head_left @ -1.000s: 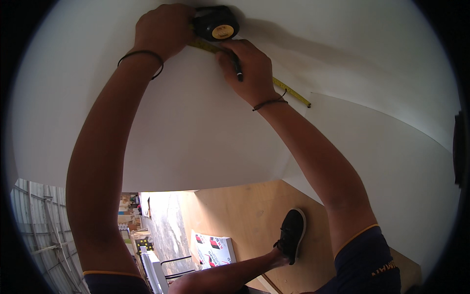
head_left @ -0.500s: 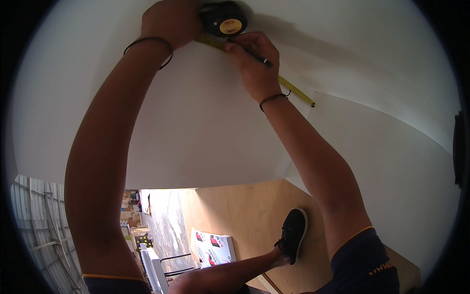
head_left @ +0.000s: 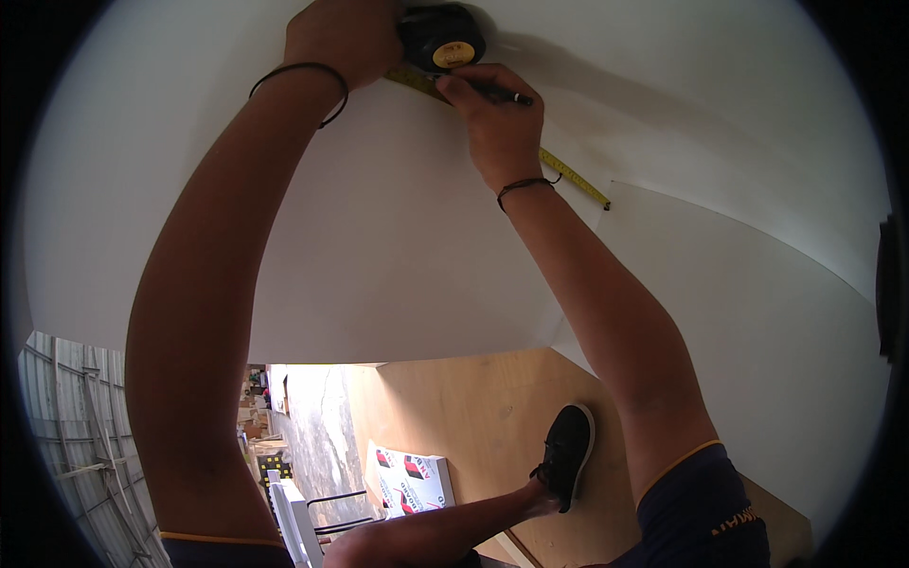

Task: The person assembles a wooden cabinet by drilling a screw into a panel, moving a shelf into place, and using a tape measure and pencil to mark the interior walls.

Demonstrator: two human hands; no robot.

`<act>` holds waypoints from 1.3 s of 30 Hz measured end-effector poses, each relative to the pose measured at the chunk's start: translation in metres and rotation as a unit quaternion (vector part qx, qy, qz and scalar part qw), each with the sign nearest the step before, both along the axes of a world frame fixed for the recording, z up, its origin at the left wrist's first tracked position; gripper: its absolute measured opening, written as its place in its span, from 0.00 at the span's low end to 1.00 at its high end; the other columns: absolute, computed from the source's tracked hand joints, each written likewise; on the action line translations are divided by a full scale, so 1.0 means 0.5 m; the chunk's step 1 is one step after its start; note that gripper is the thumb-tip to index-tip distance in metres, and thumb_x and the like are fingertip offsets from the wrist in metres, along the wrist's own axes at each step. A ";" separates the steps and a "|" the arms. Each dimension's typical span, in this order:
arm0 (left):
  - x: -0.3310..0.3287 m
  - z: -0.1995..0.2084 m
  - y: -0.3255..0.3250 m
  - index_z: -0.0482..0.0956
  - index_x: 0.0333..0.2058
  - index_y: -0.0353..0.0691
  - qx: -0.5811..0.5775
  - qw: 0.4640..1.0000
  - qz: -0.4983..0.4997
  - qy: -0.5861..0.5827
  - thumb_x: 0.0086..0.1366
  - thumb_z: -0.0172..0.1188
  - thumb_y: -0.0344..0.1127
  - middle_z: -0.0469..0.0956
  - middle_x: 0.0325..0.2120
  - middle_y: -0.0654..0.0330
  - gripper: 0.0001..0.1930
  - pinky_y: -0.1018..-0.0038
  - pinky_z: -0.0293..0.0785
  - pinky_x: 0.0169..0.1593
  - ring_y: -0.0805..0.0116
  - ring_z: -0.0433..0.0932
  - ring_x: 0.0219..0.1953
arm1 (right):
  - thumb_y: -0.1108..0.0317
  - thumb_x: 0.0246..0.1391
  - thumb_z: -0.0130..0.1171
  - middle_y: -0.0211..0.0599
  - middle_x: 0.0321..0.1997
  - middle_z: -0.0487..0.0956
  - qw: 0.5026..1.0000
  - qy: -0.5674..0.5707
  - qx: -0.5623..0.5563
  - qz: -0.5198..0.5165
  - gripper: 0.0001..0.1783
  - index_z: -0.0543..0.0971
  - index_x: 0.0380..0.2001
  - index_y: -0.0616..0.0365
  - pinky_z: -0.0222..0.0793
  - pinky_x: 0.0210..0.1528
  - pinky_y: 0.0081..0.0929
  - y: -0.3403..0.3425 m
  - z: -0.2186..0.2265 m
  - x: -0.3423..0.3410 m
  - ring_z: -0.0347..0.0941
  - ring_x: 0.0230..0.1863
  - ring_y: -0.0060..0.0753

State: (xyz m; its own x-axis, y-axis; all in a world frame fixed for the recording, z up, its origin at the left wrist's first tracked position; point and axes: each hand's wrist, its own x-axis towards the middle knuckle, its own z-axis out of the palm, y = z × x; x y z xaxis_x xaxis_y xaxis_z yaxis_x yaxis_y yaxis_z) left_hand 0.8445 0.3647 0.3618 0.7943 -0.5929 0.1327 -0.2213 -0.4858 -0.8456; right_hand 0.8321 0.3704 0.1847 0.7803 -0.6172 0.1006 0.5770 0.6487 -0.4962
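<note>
My left hand (head_left: 343, 40) presses a black tape measure case (head_left: 441, 38) against a large white sheet (head_left: 379, 246) at the top of the view. Its yellow tape (head_left: 573, 177) runs down to the right, ending at the sheet's edge. My right hand (head_left: 494, 118) rests on the tape just below the case and holds a dark pen (head_left: 502, 94), its tip pointing right on the white surface. Both wrists wear thin black bands.
A second white sheet (head_left: 757, 312) overlaps at the right. Below lies a plywood board (head_left: 473, 417), with my black shoe (head_left: 566, 454) standing on it. A white printed box (head_left: 412, 481) and a metal frame (head_left: 303, 521) sit lower left, near corrugated metal (head_left: 66, 426).
Both hands and the tape measure case have shifted slightly upward in the view. The pen in my right hand has turned from pointing downward to lying nearly level, tip to the right.
</note>
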 end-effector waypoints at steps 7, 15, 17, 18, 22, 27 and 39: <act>-0.004 -0.002 -0.007 0.85 0.34 0.44 -0.005 1.000 0.022 0.002 0.53 0.61 0.36 0.83 0.34 0.56 0.10 0.64 0.77 0.45 0.56 0.82 0.40 | 0.70 0.44 0.69 0.28 0.27 0.80 1.000 -0.011 0.011 -0.005 0.07 0.83 0.29 0.59 0.69 0.38 0.19 0.003 0.000 0.004 0.73 0.31 0.18; -0.015 -0.001 -0.011 0.85 0.35 0.45 -0.008 1.000 0.027 0.013 0.54 0.62 0.35 0.83 0.34 0.57 0.10 0.65 0.77 0.45 0.57 0.82 0.40 | 0.70 0.44 0.68 0.28 0.26 0.80 1.000 0.008 -0.026 -0.014 0.06 0.83 0.28 0.58 0.68 0.38 0.20 0.003 -0.003 0.010 0.73 0.31 0.20; -0.021 0.000 -0.013 0.85 0.35 0.45 -0.002 1.000 0.020 0.020 0.54 0.62 0.36 0.83 0.34 0.57 0.10 0.65 0.77 0.45 0.57 0.82 0.40 | 0.70 0.44 0.68 0.29 0.26 0.80 0.999 0.003 -0.023 -0.024 0.06 0.83 0.27 0.57 0.68 0.38 0.21 0.005 -0.006 0.017 0.73 0.31 0.20; -0.022 0.000 -0.015 0.85 0.36 0.45 0.005 1.000 0.019 0.020 0.54 0.62 0.36 0.83 0.34 0.57 0.10 0.65 0.77 0.45 0.57 0.82 0.40 | 0.70 0.44 0.68 0.29 0.26 0.80 1.000 -0.003 -0.015 -0.027 0.06 0.83 0.27 0.57 0.68 0.38 0.21 0.008 -0.007 0.023 0.73 0.31 0.21; -0.020 -0.001 -0.013 0.85 0.36 0.45 0.009 1.000 0.021 0.017 0.54 0.62 0.36 0.83 0.35 0.57 0.10 0.65 0.77 0.46 0.57 0.82 0.40 | 0.70 0.44 0.68 0.30 0.27 0.81 0.999 0.005 -0.021 -0.027 0.06 0.84 0.28 0.57 0.69 0.39 0.21 0.009 -0.007 0.021 0.74 0.31 0.21; -0.017 -0.003 -0.017 0.85 0.36 0.45 0.000 0.999 0.028 0.019 0.54 0.64 0.38 0.83 0.35 0.57 0.11 0.65 0.77 0.46 0.57 0.82 0.40 | 0.70 0.45 0.68 0.30 0.27 0.81 1.000 -0.006 -0.020 -0.022 0.06 0.83 0.28 0.57 0.69 0.38 0.21 0.004 -0.010 0.022 0.74 0.31 0.21; 0.045 0.003 0.031 0.81 0.44 0.52 0.041 0.998 -0.053 0.006 0.56 0.59 0.41 0.81 0.41 0.60 0.16 0.60 0.76 0.48 0.55 0.79 0.45 | 0.71 0.45 0.68 0.29 0.27 0.80 1.000 -0.012 -0.025 -0.009 0.05 0.83 0.28 0.57 0.68 0.37 0.22 0.003 -0.012 0.020 0.74 0.30 0.21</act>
